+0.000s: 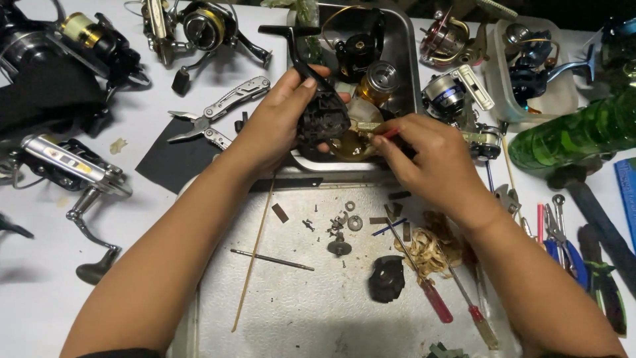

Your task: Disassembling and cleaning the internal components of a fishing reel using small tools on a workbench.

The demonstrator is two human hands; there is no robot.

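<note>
Black reel body (pixel 322 114) gripped by left hand (pixel 275 119); right hand (pixel 427 156) pinches red-handled tool (pixel 389 133) over crowded tub (pixel 397 50) edge.

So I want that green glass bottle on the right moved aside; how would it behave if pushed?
The green glass bottle lies on its side, so it would probably roll. Its glossy glass looks slippery and breakable. Reels and tools crowd it, so it would likely knock into them.
</note>
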